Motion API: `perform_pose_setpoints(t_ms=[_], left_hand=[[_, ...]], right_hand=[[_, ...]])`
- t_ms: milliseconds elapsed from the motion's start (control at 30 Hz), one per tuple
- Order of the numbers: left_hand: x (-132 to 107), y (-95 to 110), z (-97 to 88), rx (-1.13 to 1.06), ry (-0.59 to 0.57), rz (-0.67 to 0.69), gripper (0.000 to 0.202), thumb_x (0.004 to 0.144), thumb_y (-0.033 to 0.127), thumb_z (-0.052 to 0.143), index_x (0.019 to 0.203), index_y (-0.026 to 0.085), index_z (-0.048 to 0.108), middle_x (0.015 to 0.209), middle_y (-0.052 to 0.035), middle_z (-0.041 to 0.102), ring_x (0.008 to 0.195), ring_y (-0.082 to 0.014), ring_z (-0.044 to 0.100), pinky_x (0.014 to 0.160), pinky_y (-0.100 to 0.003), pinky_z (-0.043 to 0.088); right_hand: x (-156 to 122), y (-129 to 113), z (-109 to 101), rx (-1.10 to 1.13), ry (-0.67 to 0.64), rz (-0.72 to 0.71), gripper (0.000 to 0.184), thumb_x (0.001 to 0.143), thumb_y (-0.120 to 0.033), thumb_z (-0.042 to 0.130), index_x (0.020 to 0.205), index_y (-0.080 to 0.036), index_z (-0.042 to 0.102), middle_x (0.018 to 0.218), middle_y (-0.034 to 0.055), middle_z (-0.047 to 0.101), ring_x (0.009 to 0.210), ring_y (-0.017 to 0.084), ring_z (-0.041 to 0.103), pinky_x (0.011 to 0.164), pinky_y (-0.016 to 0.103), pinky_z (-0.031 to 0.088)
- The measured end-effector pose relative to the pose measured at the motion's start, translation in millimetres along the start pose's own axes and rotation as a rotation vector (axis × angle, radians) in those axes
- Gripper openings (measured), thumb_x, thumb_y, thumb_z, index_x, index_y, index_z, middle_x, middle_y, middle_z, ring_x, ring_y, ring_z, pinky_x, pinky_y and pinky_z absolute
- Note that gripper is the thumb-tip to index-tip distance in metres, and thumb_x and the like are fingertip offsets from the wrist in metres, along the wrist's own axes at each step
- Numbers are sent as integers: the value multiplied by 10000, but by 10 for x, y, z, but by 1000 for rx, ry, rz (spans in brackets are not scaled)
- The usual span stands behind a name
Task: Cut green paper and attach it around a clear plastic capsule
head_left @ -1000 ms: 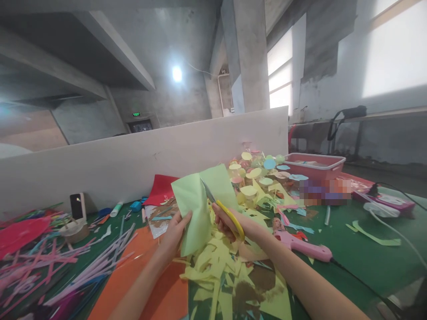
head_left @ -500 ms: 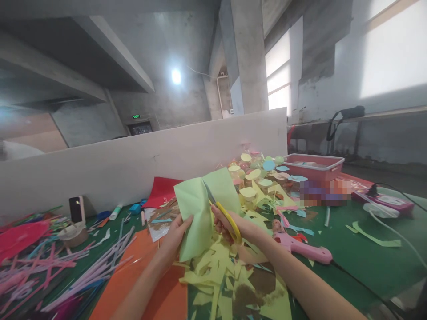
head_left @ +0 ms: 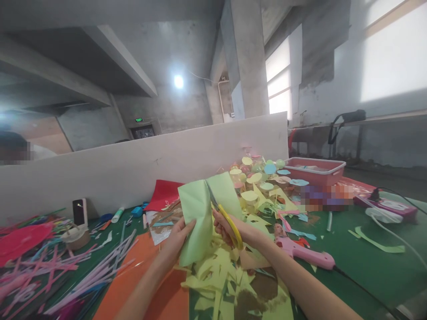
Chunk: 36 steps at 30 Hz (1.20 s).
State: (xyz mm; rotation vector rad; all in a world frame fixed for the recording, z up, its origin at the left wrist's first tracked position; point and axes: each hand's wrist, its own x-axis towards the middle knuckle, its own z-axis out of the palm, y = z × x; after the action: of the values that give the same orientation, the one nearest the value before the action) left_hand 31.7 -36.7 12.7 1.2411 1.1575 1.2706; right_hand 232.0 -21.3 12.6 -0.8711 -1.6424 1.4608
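While left hand (head_left: pixel 182 233) pinches green paper (head_left: pixel 195 209) at six o'clock of view, right hand (head_left: pixel 246 231) grips scissors (head_left: pixel 235 227), blades at sheet; cut looks partway, sheet seemingly not yet severed. From paper: scraps (head_left: pixel 216 266) heaped at six o'clock, cut discs (head_left: pixel 249 195) at two.

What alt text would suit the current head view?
A left hand holds green paper; the right hand holds yellow-handled scissors, blades against the paper. Scraps lie below, a pink glue gun to the right, pale strips to the left.
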Motion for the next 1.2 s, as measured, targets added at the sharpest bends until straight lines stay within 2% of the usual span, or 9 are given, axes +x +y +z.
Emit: perform_pose_setpoints(t_ms=[100, 167, 433, 667, 800, 900, 1067, 1200], left_hand=[[-22, 21, 28, 1, -23, -13, 646, 626, 481, 810, 1171, 179, 639, 1102, -122, 740, 886, -288, 719, 693, -323, 553], [-24, 20, 33, -5, -34, -16, 650, 624, 476, 814, 1176, 181, 641, 1082, -119, 747, 882, -290, 721, 693, -329, 556], [-7, -3, 19, -15, -54, -19, 669, 623, 479, 821, 1186, 175, 626, 1099, -122, 741, 889, -283, 720, 712, -329, 560], [18, -50, -9, 15, -39, 8, 636, 663, 480, 795, 1193, 169, 632, 1047, -121, 755, 826, -279, 727, 706, -341, 560], [39, -56, -24, 29, -39, 28, 605, 693, 470, 773, 1199, 168, 635, 1090, -127, 743, 894, -295, 719, 726, -344, 555], [36, -16, -15, -12, -26, 40, 641, 667, 452, 788, 1214, 158, 632, 1090, -134, 743, 954, -319, 706, 786, -379, 550], [20, 56, -35, -113, -21, 56, 639, 640, 405, 793, 1212, 162, 645, 1122, -124, 735, 985, -331, 699, 844, -406, 537], [25, 70, -70, -141, -19, 29, 559, 644, 370, 782, 1151, 160, 677, 1128, -124, 733, 986, -329, 700, 828, -395, 541]], right_hand=[[30, 40, -14, 13, -79, -16, 500, 899, -687, 376, 735, -219, 439, 547, -66, 416, 374, 82, 383, 368, 227, 317], [33, 41, -19, -4, -80, -17, 506, 896, -694, 370, 741, -217, 436, 551, -70, 419, 371, 77, 386, 367, 224, 329], [26, -26, 18, 40, 6, 85, 542, 879, -720, 367, 716, -211, 458, 484, -65, 440, 313, 74, 360, 321, 217, 341], [146, 134, 12, 22, 20, 95, 640, 846, -808, 286, 670, -214, 445, 356, -41, 462, 241, 119, 421, 299, 217, 350], [179, 148, -1, -2, 45, 155, 667, 818, -842, 273, 618, -223, 421, 329, -19, 467, 221, 141, 442, 279, 227, 343], [183, 122, -3, -25, 65, 185, 646, 860, -799, 251, 626, -223, 427, 325, -18, 469, 217, 140, 434, 269, 225, 334], [224, 146, 16, 41, 131, 110, 545, 880, -688, 407, 649, -201, 494, 388, -18, 509, 252, 144, 461, 265, 250, 373], [265, 168, 18, 105, 244, 17, 429, 849, -592, 538, 715, -185, 541, 550, 2, 618, 305, 102, 461, 273, 226, 376]])
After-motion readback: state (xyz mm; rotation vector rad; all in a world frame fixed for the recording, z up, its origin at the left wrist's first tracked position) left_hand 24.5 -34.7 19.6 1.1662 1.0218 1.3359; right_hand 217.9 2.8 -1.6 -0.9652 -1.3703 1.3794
